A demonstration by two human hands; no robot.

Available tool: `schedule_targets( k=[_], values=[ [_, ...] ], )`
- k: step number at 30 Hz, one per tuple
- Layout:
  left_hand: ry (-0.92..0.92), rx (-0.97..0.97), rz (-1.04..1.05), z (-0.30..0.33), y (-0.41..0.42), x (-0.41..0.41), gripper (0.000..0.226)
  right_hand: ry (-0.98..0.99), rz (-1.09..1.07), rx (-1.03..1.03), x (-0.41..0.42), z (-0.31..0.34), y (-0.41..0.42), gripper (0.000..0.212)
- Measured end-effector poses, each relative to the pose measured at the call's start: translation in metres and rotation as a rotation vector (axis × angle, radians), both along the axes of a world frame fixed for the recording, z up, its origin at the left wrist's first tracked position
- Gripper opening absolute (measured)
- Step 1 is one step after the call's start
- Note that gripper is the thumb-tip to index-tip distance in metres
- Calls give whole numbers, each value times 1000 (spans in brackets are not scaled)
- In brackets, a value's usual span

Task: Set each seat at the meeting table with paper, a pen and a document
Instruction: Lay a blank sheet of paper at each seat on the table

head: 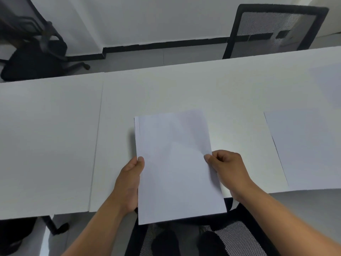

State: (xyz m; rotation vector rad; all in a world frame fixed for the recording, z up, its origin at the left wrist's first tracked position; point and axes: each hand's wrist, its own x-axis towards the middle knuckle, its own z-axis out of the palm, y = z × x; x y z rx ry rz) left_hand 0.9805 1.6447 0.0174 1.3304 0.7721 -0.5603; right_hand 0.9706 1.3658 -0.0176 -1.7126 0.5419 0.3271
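A thin stack of blank white paper (175, 163) hangs over the near edge of the white meeting table (166, 89). My left hand (129, 180) grips its left edge, thumb on top. On the opposite edge my right hand (228, 167) pinches the stack, thumb on top as well. The stack's near end sticks out past the table edge above a chair. Another white sheet (304, 150) lies flat on the table to the right. No pen shows.
A black mesh chair (273, 30) stands across the table at the far right. Another black chair (33, 58) is at the far left by the wall. Below me, a mesh chair back (239, 239) sits tucked at the near edge. A seam (97, 135) divides the tabletop.
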Motion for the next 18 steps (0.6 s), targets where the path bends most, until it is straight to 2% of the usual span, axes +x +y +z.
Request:
schedule_targets(
  k=[4, 14, 18],
  values=[
    [2, 13, -7, -8, 5, 1, 33, 37, -22, -88, 5, -17, -8, 49],
    [-15, 30, 41, -7, 29, 1, 31, 122, -22, -512, 8, -37, -44, 37],
    [-16, 23, 62, -9, 39, 1, 34, 138, -15, -590, 9, -44, -50, 37]
  ],
)
